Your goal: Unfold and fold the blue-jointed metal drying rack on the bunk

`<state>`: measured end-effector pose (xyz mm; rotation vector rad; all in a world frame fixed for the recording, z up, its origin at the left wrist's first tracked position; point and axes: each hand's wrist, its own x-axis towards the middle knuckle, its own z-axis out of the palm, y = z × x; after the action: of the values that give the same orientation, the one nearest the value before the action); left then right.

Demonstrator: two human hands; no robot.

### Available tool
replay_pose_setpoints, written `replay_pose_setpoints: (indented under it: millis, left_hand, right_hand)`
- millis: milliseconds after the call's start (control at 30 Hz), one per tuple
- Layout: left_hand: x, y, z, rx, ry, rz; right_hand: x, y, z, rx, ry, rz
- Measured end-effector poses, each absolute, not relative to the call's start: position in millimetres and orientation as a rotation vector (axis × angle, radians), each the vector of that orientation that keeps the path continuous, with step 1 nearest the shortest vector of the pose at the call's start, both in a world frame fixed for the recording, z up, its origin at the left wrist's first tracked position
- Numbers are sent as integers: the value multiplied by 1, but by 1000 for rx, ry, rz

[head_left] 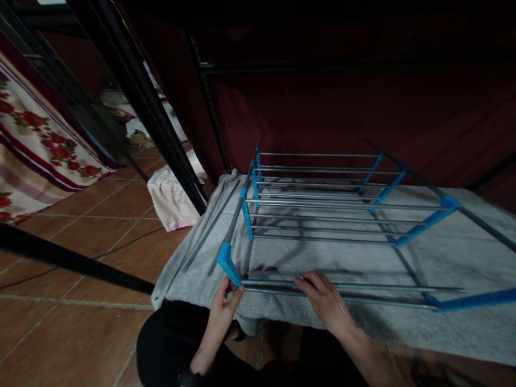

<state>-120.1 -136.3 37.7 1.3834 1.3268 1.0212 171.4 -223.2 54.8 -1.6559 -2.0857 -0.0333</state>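
A rack of grey metal tubes and blue plastic brackets lies on a grey blanket (290, 258). At its near left corner my left hand (224, 301) pinches the lower end of a blue plastic bracket (228, 263). My right hand (324, 302) has its fingers closed over a metal tube (387, 288), whose left end meets that bracket. The tube's right end is loose, above the blanket. Just below runs a second tube (382, 300), reaching a blue bracket (475, 301) at the right. My right palm hides part of both tubes.
Loose rods (212, 226) lie on the blanket left of the rack. Black metal posts (149, 107) frame the bed, with a dark red curtain (322, 118) behind. A striped cloth (173, 193) and a cable (116, 248) are on the tiled floor. A floral blanket (48, 129) hangs at left.
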Motion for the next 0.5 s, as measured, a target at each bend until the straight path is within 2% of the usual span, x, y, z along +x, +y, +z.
replay_pose_setpoints:
  millis: [500]
  left_hand:
    - [-123, -136, 39, 1419, 1392, 953]
  right_hand:
    - [165, -217, 60, -1712, -2090, 42]
